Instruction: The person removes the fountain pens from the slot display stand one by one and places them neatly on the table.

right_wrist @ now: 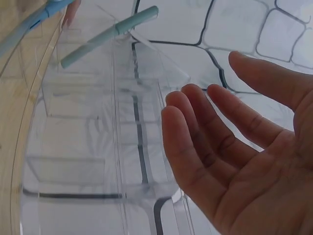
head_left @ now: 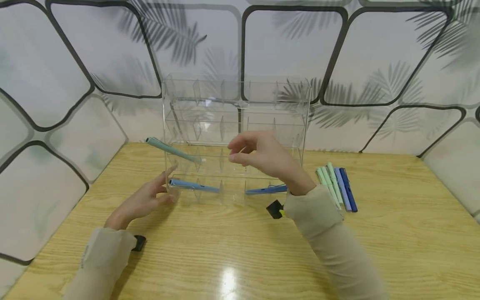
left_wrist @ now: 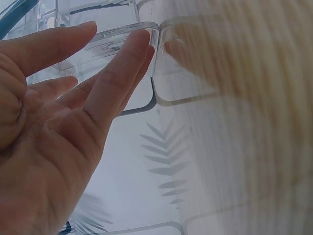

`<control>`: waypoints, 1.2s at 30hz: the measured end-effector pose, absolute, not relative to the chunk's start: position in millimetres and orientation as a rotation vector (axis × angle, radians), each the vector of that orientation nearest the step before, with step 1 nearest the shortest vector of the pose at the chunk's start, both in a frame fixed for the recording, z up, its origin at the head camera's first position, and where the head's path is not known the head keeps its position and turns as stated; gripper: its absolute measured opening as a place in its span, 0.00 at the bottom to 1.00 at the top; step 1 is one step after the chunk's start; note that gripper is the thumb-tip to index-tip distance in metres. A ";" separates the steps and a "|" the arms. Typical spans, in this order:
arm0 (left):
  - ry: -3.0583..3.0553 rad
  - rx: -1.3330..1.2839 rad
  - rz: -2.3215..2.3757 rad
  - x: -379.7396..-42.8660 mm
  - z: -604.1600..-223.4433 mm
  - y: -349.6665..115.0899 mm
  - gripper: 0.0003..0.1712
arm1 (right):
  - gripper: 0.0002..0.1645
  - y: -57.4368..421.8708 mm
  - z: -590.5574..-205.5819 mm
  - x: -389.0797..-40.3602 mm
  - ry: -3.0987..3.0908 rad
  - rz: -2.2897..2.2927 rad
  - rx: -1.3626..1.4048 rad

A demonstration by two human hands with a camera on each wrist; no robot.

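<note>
A clear acrylic tiered rack [head_left: 233, 177] with divided compartments stands on the table. At its left side is my left hand [head_left: 144, 202], fingers extended close to the rack's side edge; in the left wrist view, contact is hard to tell. My right hand [head_left: 268, 156] hovers before the middle of the rack, fingers loosely bent and holding nothing. A teal pen [head_left: 174, 151] lies slanted in the second tier from the bottom, its end sticking out past the left side. In the bottom tier lie a blue pen [head_left: 195, 186] at left and another blue pen [head_left: 266, 190] at right, partly behind my wrist.
Right of the rack, several pens lie side by side on the wooden table [head_left: 393, 216]: light green pens [head_left: 331, 183], a periwinkle pen [head_left: 343, 189] and a dark blue pen [head_left: 348, 189]. A leaf-patterned backdrop [head_left: 292, 46] rises close behind the rack.
</note>
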State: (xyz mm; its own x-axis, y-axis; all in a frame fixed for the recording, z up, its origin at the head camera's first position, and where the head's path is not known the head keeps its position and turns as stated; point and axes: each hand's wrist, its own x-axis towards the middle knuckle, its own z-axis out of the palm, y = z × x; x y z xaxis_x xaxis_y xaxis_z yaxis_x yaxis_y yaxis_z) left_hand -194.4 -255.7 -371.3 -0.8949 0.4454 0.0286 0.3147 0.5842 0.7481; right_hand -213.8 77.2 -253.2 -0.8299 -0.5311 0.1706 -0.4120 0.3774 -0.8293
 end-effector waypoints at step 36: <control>2.612 0.656 1.260 -195.3 -372.0 -257.4 0.48 | 0.20 -22.4 -264.6 -243.3 2.542 -1.264 -1.003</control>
State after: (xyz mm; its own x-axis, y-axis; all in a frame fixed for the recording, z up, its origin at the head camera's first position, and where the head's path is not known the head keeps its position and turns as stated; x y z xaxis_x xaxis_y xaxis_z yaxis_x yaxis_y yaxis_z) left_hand -195.3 -257.4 -372.0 -0.8892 0.4559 0.0382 0.3138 0.5469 0.7762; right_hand -243.3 -22.4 -264.6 -0.7704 -0.6150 0.1682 -0.5054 0.4281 -0.7492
